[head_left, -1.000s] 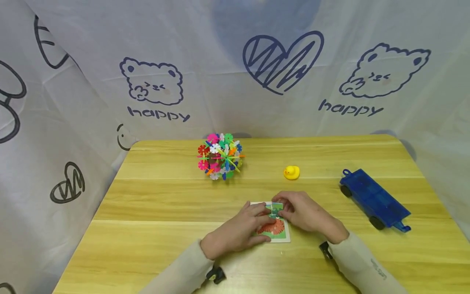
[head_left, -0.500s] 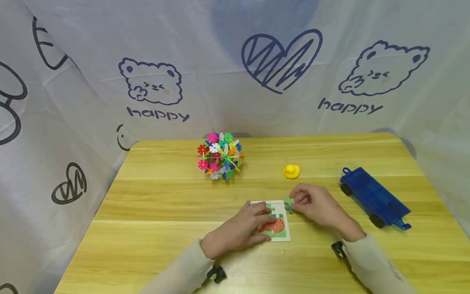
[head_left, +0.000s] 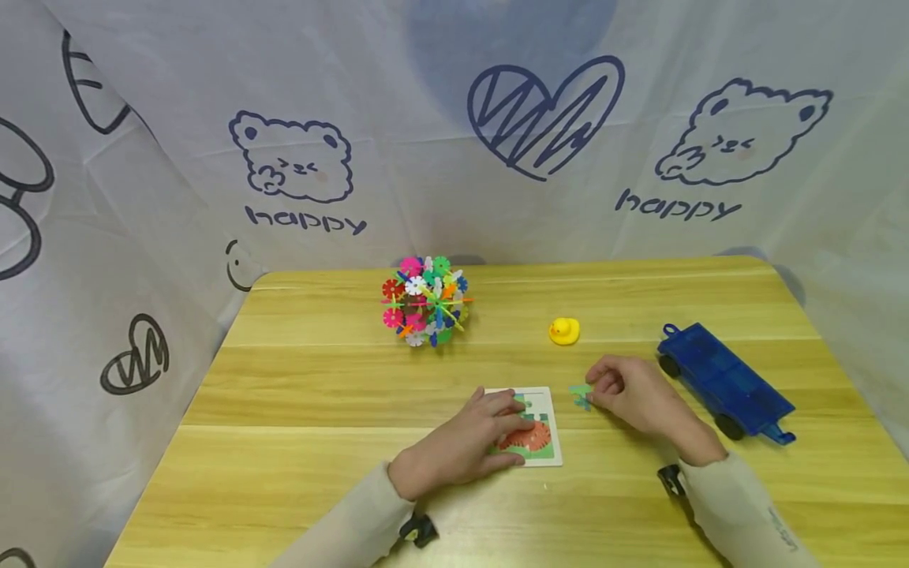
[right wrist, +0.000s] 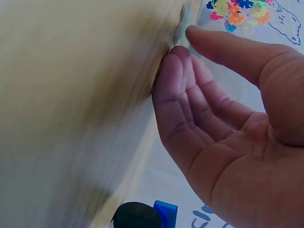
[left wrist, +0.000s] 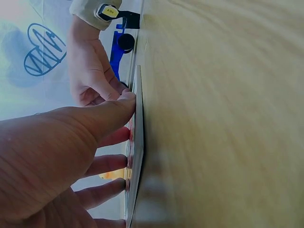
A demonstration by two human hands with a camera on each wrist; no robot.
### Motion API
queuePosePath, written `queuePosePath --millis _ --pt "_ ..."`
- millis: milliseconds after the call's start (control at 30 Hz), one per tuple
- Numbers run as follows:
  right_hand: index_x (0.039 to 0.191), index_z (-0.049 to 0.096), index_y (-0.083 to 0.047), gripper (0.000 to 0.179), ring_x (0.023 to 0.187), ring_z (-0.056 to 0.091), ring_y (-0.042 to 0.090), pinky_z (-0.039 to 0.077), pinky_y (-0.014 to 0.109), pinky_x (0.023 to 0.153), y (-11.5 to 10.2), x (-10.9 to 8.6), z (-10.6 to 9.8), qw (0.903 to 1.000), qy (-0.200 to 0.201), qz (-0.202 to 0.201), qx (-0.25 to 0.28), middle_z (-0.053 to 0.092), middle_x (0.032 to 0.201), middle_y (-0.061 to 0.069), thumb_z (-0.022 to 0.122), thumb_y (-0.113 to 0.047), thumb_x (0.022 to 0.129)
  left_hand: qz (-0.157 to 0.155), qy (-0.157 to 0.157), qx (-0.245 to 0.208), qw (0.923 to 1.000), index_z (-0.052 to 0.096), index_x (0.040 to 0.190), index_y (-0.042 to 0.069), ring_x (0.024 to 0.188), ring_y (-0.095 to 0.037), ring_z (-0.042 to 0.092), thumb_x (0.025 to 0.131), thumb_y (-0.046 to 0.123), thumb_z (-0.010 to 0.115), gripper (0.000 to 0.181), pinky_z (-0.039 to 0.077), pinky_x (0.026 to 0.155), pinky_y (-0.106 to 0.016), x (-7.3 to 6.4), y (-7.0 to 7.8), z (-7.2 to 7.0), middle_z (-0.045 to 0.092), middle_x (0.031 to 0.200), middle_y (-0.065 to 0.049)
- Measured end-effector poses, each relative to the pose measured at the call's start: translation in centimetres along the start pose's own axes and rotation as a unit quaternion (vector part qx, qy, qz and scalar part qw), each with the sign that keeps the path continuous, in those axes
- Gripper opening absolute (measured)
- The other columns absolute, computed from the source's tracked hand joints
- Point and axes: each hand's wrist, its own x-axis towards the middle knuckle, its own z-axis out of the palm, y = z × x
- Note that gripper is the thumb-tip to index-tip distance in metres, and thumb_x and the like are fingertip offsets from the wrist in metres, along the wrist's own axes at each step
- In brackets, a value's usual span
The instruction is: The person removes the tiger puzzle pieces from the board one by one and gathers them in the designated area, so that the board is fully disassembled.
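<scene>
A small puzzle board (head_left: 557, 442) with a white border and a red and green picture lies on the table in the head view. My left hand (head_left: 465, 442) rests across its left part with spread fingers, hiding that side. A white gap shows at the board's upper right. Right of the board, my right hand (head_left: 642, 398) pinches a green and blue puzzle piece (head_left: 580, 391) by thumb and fingers, at or just above the tabletop. The right wrist view shows the piece (right wrist: 182, 23) edge-on at the fingertips. In the left wrist view the left thumb touches the board's edge (left wrist: 138, 128).
Behind the hands sit a yellow toy duck (head_left: 564, 332) and a ball of colourful plastic flower discs (head_left: 426, 304). A blue wheeled toy trailer (head_left: 727, 383) stands to the right of the right hand. A printed white cloth (head_left: 426, 181) hangs behind the wooden table (head_left: 298, 442).
My right hand has lifted the puzzle piece out of the board's upper right corner and carried it to the right, exposing the white gap. The left hand has stayed in place.
</scene>
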Motion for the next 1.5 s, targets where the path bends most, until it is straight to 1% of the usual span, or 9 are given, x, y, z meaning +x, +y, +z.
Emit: queuePosePath --millis 100,267,333,700,900,1100,1200,1333,1500 --pt "0.110 0.075 -0.003 0.018 0.080 0.063 0.013 0.054 0.021 0.070 0.0 -0.1 0.0 1.0000 -0.004 -0.006 0.001 0.073 0.092 0.003 0.083 -0.011 0.095 0.001 -0.001 0.002 1.0000 0.068 0.149 0.017 0.153 -0.024 0.050 0.104 0.037 0.076 0.050 0.032 0.132 -0.070 0.0 0.0 0.0 0.061 0.151 -0.004" --pt "0.113 0.076 -0.002 0.029 0.082 0.061 0.014 0.053 0.022 0.071 -0.3 -0.3 -0.2 0.9995 -0.030 -0.011 -0.007 0.070 0.094 0.004 0.090 -0.011 0.089 0.002 -0.003 0.002 1.0000 0.068 0.149 0.017 0.152 -0.024 0.050 0.105 0.037 0.075 0.050 0.033 0.131 -0.070 0.1 0.1 -0.1 0.061 0.150 -0.004" --pt "0.113 0.075 -0.001 0.030 0.082 0.059 0.014 0.052 0.023 0.071 -0.5 -0.2 -0.1 0.9992 -0.036 -0.011 -0.015 0.068 0.093 0.004 0.091 -0.012 0.089 0.002 -0.003 0.002 1.0000 0.068 0.149 0.017 0.153 -0.025 0.050 0.105 0.037 0.075 0.049 0.033 0.131 -0.070 0.1 0.0 -0.1 0.061 0.150 -0.004" --pt "0.111 0.073 -0.003 0.031 0.078 0.054 0.015 0.046 0.027 0.072 -1.9 0.2 0.7 0.9984 -0.032 0.005 -0.045 0.063 0.089 0.004 0.091 -0.018 0.090 0.003 -0.003 -0.004 1.0000 0.068 0.149 0.016 0.153 -0.026 0.050 0.105 0.037 0.075 0.049 0.032 0.131 -0.071 0.1 -0.1 -0.1 0.062 0.150 -0.005" --pt "0.109 0.072 -0.004 0.030 0.076 0.052 0.015 0.043 0.027 0.069 -1.9 0.4 1.0 0.9983 -0.022 0.001 -0.054 0.061 0.087 0.003 0.090 -0.021 0.091 -0.001 -0.003 -0.011 0.9999 0.069 0.148 0.017 0.156 -0.029 0.048 0.104 0.037 0.076 0.049 0.031 0.132 -0.070 0.0 -0.2 -0.1 0.062 0.153 -0.006" --pt "0.109 0.072 -0.006 0.030 0.076 0.051 0.015 0.042 0.027 0.068 -1.9 0.3 1.1 0.9984 -0.016 -0.003 -0.055 0.061 0.087 0.003 0.090 -0.022 0.092 -0.003 0.004 -0.023 0.9997 0.073 0.142 0.015 0.157 -0.031 0.049 0.104 0.036 0.077 0.044 0.030 0.132 -0.070 0.0 -0.4 0.0 0.062 0.156 -0.008" --pt "0.108 0.072 -0.007 0.029 0.076 0.051 0.015 0.043 0.028 0.069 -2.1 0.0 1.1 0.9980 -0.010 -0.011 -0.062 0.061 0.088 0.003 0.089 -0.024 0.093 0.001 0.008 -0.024 0.9997 0.075 0.136 0.014 0.154 -0.029 0.052 0.103 0.036 0.078 0.040 0.031 0.132 -0.069 0.0 -0.5 0.1 0.063 0.154 -0.007" --pt "0.110 0.074 -0.007 0.030 0.079 0.055 0.015 0.048 0.030 0.072 -2.9 -0.6 1.0 0.9965 -0.002 -0.031 -0.077 0.066 0.091 0.002 0.090 -0.027 0.092 0.008 0.013 -0.021 0.9997 0.078 0.129 0.015 0.147 -0.026 0.057 0.102 0.035 0.080 0.034 0.034 0.131 -0.068 0.0 -0.4 0.0 0.065 0.147 -0.005" --pt "0.113 0.075 -0.009 0.031 0.084 0.060 0.014 0.052 0.031 0.076 -4.6 -1.4 1.2 0.9952 -0.013 -0.055 -0.079 0.069 0.095 0.001 0.090 -0.026 0.092 0.014 0.014 -0.013 0.9997 0.080 0.127 0.016 0.142 -0.024 0.060 0.101 0.035 0.080 0.032 0.037 0.130 -0.067 0.0 -0.2 -0.2 0.067 0.143 -0.005"
